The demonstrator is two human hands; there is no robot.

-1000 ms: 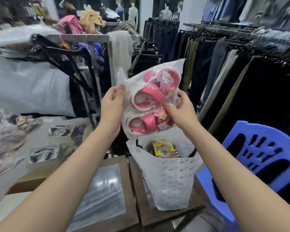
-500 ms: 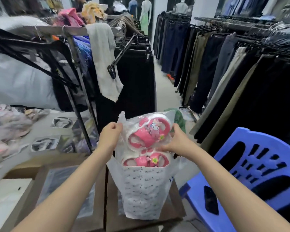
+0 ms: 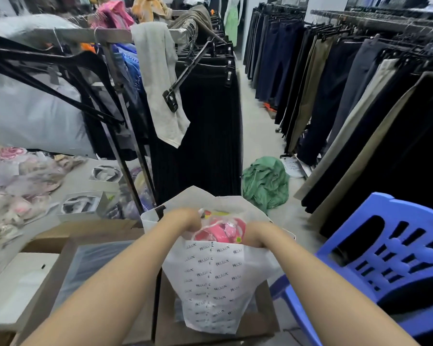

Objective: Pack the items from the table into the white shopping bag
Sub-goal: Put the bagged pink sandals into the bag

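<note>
The white shopping bag [image 3: 215, 280], printed with small black logos, stands upright on a brown box [image 3: 170, 328] in front of me. A clear plastic packet of pink children's sandals [image 3: 220, 231] sits low in its mouth, mostly below the rim. My left hand [image 3: 188, 219] is inside the bag's opening, fingers closed on the packet's left edge. My right hand [image 3: 255, 234] grips the packet's right side, its fingers hidden behind the bag's front wall. A yellow item [image 3: 218, 212] shows just behind the packet.
A blue plastic chair [image 3: 390, 258] stands close on the right. Flat boxes [image 3: 85, 268] lie to the left, with packed goods [image 3: 80, 203] beyond. Clothes racks [image 3: 205, 101] line both sides of a narrow aisle; a green garment [image 3: 265, 183] lies on the floor.
Both hands have lowered the sandal packet from above the bag down into its mouth. My view has tilted and shifted forward over the bag.
</note>
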